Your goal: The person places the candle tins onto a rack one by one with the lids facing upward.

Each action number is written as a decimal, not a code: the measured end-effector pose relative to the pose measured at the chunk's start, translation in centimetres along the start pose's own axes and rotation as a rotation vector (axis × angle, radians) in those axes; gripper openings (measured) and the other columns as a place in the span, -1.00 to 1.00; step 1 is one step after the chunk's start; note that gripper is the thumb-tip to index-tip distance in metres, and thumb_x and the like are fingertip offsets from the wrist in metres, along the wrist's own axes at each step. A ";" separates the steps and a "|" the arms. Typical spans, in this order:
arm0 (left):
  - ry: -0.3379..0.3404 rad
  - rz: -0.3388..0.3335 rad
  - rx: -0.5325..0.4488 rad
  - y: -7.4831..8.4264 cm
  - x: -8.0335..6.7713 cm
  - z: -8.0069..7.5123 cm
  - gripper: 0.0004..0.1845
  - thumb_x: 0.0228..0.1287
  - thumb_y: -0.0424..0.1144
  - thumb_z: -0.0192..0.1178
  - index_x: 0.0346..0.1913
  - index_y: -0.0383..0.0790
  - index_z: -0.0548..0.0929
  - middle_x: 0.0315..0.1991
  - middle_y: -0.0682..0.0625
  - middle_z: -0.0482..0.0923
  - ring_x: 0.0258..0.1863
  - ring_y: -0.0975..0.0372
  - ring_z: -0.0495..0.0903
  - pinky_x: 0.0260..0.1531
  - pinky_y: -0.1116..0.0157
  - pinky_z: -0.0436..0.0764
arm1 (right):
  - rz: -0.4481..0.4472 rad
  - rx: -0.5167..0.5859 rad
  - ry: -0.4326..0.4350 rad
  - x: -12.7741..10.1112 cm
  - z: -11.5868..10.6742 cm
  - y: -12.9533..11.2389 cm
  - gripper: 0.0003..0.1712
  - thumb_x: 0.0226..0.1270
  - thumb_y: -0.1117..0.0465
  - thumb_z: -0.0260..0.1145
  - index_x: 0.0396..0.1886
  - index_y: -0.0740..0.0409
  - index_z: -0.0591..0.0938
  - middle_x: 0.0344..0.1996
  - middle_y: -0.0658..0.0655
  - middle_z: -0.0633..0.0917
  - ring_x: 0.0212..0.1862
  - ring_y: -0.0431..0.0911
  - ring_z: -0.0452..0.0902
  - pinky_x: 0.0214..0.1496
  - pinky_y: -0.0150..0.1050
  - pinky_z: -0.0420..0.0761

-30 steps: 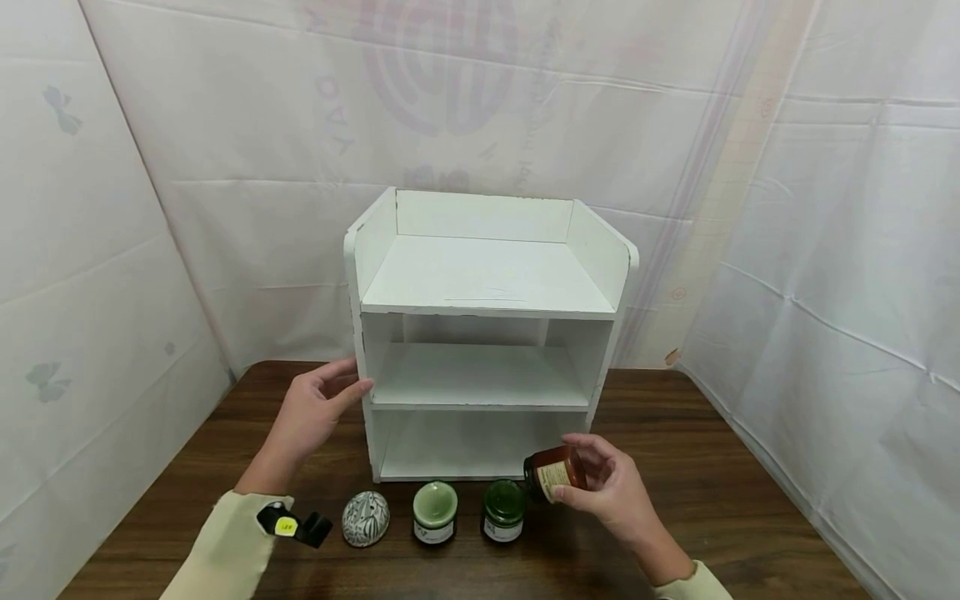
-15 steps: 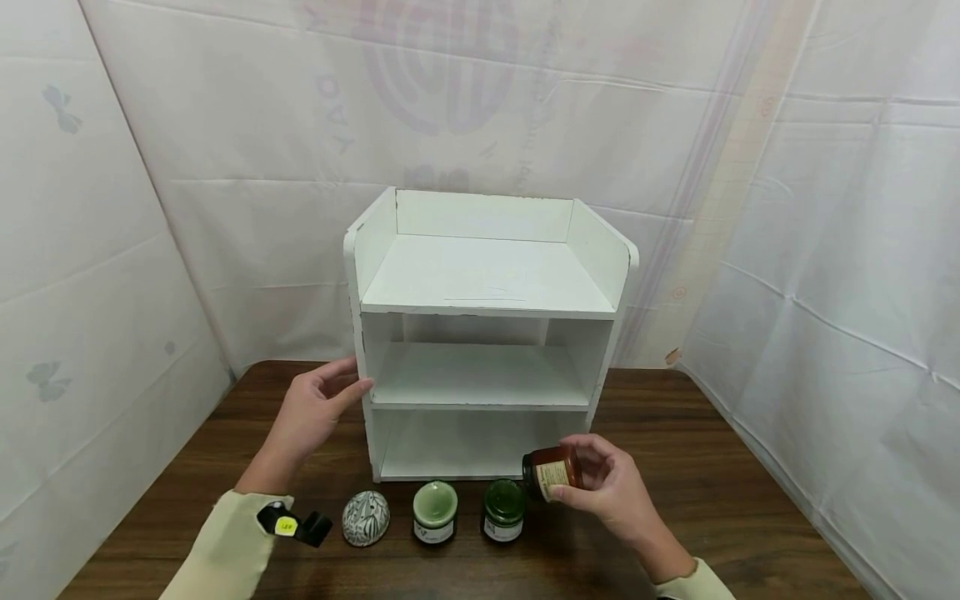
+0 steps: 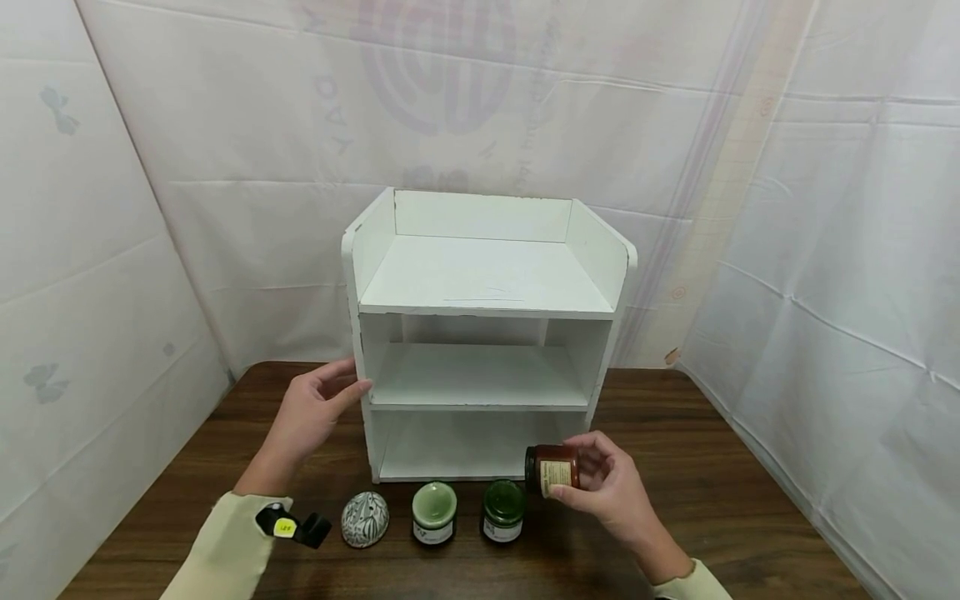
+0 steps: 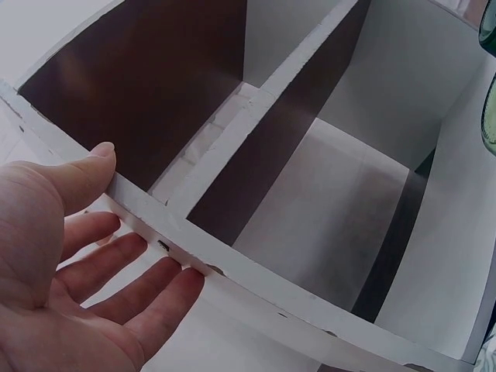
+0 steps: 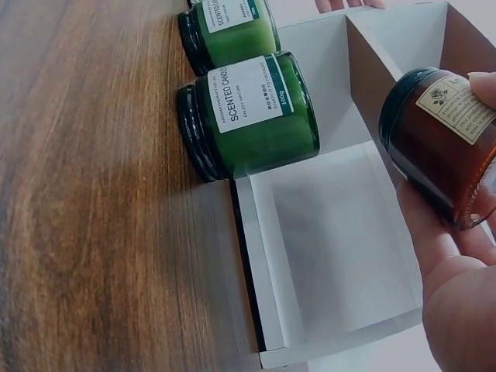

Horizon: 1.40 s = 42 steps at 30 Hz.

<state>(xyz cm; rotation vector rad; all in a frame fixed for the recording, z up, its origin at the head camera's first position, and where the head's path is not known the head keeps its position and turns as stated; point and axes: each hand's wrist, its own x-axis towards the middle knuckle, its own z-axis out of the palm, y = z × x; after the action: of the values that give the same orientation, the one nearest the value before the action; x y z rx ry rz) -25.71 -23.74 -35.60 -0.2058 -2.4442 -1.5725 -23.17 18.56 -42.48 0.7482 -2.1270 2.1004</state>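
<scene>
My right hand [image 3: 611,492] holds an amber glass candle jar [image 3: 557,468] on its side, clear of the table, thumb against its cream label. The jar's dark end [image 5: 403,105] faces left. My left hand [image 3: 309,408] touches the left side of a white shelf unit [image 3: 480,407]; in the left wrist view, the thumb [image 4: 97,167] lies at the front edge and the fingers extend along the outer face. Left of the amber jar, a dark green scented candle jar [image 3: 503,510] and a lighter green one [image 3: 434,512] stand with their dark ends down.
A domed black-and-white patterned object [image 3: 365,519] sits left of the green jars. Along the front of the shelf unit, this row stands on the dark wooden table [image 3: 720,467]. White cloth [image 3: 247,208] hangs behind and on both sides.
The amber jar has levelled in my right hand from a tilt, its label turned slightly. My left hand stays at the shelf's side.
</scene>
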 end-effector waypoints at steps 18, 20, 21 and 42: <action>0.008 0.009 0.016 -0.3 0.1 0.1 -0.32 0.42 0.13 0.28 0.45 -0.14 0.48 0.32 -0.17 0.58 0.26 0.08 0.58 -0.04 0.51 0.56 | 0.015 0.016 0.035 -0.1 0.3 0.3 -0.36 0.05 0.54 0.52 0.10 0.49 0.40 -0.05 -0.01 0.73 -0.11 -0.18 0.71 -0.11 -0.29 0.73; 0.008 0.007 0.018 -0.3 0.1 0.1 -0.33 0.41 0.13 0.28 0.45 -0.14 0.49 0.33 -0.16 0.58 0.25 0.11 0.58 -0.03 0.51 0.57 | 0.038 0.016 0.047 -0.1 0.3 0.1 -0.35 0.06 0.52 0.53 0.11 0.45 0.41 -0.08 -0.03 0.75 -0.13 -0.18 0.71 -0.11 -0.29 0.73; 0.007 0.006 0.018 -0.2 0.1 0.0 -0.33 0.42 0.13 0.28 0.45 -0.13 0.49 0.33 -0.16 0.58 0.26 0.11 0.58 -0.03 0.51 0.56 | 0.050 0.019 0.050 -0.1 0.4 0.0 -0.34 0.06 0.51 0.53 0.14 0.43 0.41 -0.08 -0.04 0.76 -0.12 -0.18 0.72 -0.10 -0.29 0.73; 0.004 -0.006 -0.004 -0.1 0.0 0.2 -0.32 0.41 0.14 0.28 0.45 -0.14 0.49 0.32 -0.17 0.58 0.27 0.08 0.57 -0.04 0.51 0.57 | 0.026 -0.047 -0.024 -0.3 0.7 -0.6 -0.42 0.13 0.45 0.53 0.17 0.50 0.58 -0.13 -0.01 0.78 -0.18 -0.18 0.73 -0.18 -0.28 0.74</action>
<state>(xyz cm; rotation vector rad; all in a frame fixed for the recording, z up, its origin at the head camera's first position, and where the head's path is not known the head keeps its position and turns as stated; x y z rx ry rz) -25.74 -23.61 -35.72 -0.1963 -2.4414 -1.5788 -22.50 17.99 -42.12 0.7484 -2.2017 2.0567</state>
